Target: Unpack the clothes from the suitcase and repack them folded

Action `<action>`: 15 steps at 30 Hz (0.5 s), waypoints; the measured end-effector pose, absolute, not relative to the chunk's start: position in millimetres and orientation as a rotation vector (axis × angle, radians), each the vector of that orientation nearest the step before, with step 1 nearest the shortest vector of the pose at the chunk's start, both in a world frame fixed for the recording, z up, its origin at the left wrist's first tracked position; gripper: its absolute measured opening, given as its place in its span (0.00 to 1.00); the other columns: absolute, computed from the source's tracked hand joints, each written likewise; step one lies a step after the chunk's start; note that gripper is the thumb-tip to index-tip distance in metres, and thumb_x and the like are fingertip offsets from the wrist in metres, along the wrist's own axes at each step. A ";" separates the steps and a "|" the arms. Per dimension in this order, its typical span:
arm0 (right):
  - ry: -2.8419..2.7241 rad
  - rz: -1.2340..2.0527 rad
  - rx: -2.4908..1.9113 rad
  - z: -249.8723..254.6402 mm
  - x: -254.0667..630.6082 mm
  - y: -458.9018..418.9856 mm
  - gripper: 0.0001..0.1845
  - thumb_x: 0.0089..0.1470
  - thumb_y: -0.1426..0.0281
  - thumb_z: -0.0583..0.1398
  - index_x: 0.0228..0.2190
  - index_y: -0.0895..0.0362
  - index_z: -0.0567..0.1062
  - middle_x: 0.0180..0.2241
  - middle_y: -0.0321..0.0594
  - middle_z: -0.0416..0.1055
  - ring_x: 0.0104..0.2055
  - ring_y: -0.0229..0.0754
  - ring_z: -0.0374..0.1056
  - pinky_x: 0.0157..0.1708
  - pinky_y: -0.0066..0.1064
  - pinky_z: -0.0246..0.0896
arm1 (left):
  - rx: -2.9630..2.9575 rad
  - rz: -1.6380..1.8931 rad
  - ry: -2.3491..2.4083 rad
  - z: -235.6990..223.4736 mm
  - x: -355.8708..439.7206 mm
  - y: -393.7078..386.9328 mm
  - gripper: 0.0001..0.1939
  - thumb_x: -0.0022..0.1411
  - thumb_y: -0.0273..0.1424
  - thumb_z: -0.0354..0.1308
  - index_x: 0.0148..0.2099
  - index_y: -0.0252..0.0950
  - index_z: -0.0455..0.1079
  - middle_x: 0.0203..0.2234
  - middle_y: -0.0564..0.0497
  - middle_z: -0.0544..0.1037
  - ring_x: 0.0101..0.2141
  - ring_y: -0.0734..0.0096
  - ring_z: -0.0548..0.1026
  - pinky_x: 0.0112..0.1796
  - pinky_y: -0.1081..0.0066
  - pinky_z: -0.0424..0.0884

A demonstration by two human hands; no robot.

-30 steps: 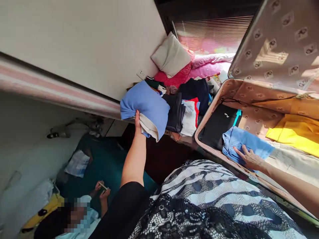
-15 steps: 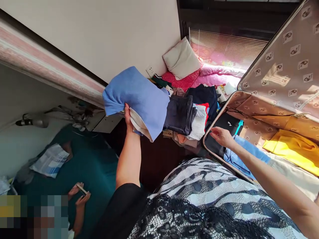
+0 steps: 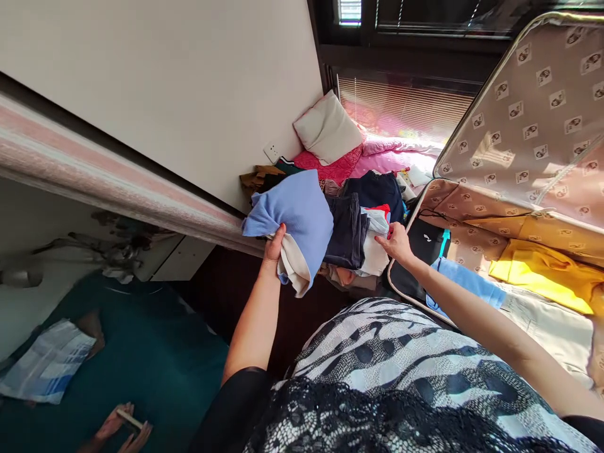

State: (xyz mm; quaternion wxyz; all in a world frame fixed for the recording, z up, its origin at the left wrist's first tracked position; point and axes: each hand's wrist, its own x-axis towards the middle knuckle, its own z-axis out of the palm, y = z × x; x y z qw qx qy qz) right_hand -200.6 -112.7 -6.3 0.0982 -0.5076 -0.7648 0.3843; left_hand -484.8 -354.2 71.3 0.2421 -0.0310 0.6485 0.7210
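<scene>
My left hand (image 3: 274,243) is closed on a folded blue garment (image 3: 299,207), thumb on top, other fingers hidden beneath. A cream layer (image 3: 295,261) hangs out at its lower edge. My right hand (image 3: 396,241) pinches the edge of a folded white garment (image 3: 376,251) with red trim, on the clothes pile beside the suitcase. Folded dark trousers (image 3: 346,229) lie between the blue garment and the white one. Behind them is a navy garment (image 3: 372,189).
On the right stands an open suitcase (image 3: 436,182) holding a yellow garment (image 3: 542,270), blue clothing (image 3: 472,281) and beige trousers (image 3: 550,321). A pale pillow (image 3: 328,129) leans by the wall. At lower left, another person's hands (image 3: 111,423) hold a phone over a green bed (image 3: 155,352).
My left hand has brought the blue garment lower and to the right, closer to the pile. My right hand has moved left from the suitcase edge and taken hold of the white garment.
</scene>
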 end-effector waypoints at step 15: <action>-2.104 1.618 -1.315 34.5 -269.8 -169.0 0.20 0.47 0.65 0.69 0.38 0.52 0.66 0.39 0.39 0.76 0.39 0.45 0.70 0.41 0.32 0.64 | 0.270 1.445 1.902 31.4 -425.8 -315.8 0.30 0.58 0.39 0.80 0.61 0.42 0.78 0.66 0.45 0.79 0.75 0.52 0.63 0.77 0.57 0.52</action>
